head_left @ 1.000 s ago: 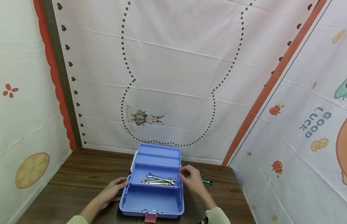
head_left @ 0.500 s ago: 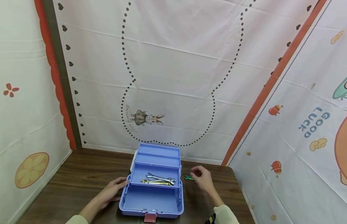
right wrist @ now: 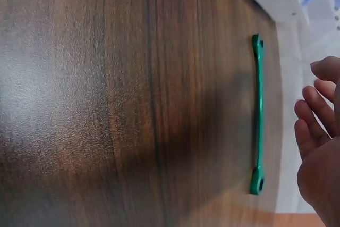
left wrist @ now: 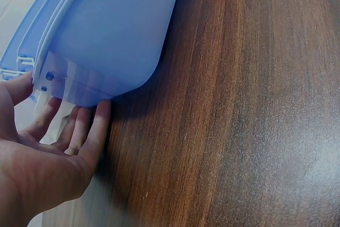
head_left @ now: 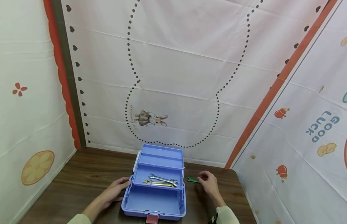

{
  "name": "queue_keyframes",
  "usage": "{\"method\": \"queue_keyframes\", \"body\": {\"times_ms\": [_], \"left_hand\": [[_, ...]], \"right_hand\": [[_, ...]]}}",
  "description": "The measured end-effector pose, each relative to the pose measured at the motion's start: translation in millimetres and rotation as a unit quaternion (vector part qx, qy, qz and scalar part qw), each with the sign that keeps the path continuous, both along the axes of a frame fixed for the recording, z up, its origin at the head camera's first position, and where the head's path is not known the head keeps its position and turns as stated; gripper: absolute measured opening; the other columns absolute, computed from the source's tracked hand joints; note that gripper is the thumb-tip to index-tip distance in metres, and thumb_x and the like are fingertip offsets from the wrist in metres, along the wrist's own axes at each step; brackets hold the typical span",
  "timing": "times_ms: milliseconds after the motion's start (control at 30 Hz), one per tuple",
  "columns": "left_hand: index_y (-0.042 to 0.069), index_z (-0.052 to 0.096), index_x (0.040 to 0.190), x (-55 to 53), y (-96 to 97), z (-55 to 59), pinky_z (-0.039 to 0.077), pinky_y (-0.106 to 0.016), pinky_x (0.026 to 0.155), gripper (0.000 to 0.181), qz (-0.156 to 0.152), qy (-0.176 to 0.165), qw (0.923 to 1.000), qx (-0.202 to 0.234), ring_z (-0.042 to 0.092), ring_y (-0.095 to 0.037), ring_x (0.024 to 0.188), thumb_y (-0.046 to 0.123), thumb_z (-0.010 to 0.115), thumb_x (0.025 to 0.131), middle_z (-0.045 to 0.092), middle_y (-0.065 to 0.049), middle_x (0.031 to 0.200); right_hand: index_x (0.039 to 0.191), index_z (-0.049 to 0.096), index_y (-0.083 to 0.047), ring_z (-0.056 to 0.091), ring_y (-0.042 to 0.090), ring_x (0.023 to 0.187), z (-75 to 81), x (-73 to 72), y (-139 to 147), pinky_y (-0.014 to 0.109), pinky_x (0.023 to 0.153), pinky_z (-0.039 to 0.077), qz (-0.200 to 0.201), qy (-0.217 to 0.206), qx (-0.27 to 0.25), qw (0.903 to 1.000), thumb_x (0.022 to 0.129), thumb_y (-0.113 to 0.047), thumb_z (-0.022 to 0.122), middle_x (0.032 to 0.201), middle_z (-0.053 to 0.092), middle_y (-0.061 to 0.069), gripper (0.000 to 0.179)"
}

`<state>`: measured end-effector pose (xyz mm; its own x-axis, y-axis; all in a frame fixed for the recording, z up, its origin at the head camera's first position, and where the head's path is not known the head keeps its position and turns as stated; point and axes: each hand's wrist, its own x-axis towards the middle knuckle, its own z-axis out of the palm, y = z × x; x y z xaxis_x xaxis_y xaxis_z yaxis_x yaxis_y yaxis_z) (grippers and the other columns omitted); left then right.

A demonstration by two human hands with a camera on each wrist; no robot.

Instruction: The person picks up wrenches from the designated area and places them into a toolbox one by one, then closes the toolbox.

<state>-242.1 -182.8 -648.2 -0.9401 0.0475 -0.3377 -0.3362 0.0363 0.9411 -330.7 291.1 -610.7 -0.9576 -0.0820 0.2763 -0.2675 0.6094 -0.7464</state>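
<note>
Basically, left hand [head_left: 114,190] rests loose-fingered against blue toolbox [head_left: 137,213], likely steadying it. Right hand [head_left: 210,184], grip relaxed and empty, hovers by green wrench [right wrist: 260,110] lying flat on desk [head_left: 92,171], easy reach. Silver wrench [head_left: 163,179] sits in tray [head_left: 169,171], presumably to stay sorted.

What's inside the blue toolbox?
Overlapping silver and yellow wrenches lie in the lower tray; the bottom compartment shows bare floor, but its back is hidden behind that tray.
</note>
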Motion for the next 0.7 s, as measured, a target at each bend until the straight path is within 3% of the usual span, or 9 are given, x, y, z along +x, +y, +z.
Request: {"method": "queue_keyframes", "body": {"times_ms": [267,700], "left_hand": [[-0.001,0.050,0.152,0.3,0.3,3.0,0.062,-0.057,0.088,0.073,0.001,0.001,1.0000,0.004,0.049,-0.047,0.136,0.048,0.070,0.101,0.046,-0.029,0.153],[-0.001,0.052,0.150,1.1,-0.5,1.2,0.062,-0.056,0.087,0.070,0.006,-0.001,1.0000,0.005,0.050,-0.046,0.135,0.046,0.070,0.102,0.048,-0.028,0.151]], "right_hand": [[0.111,0.074,0.003,0.066,0.025,0.096,-8.1,-7.3,2.8,0.035,0.080,0.056,-0.011,-0.042,0.027,0.9987,0.092,-0.004,0.081,0.103,0.072,0.010,0.022],[0.108,0.074,0.000,0.067,0.027,0.098,-21.8,-9.8,1.0,0.041,0.083,0.056,-0.019,-0.045,0.049,0.9976,0.090,-0.004,0.083,0.103,0.073,0.009,0.020]]}}
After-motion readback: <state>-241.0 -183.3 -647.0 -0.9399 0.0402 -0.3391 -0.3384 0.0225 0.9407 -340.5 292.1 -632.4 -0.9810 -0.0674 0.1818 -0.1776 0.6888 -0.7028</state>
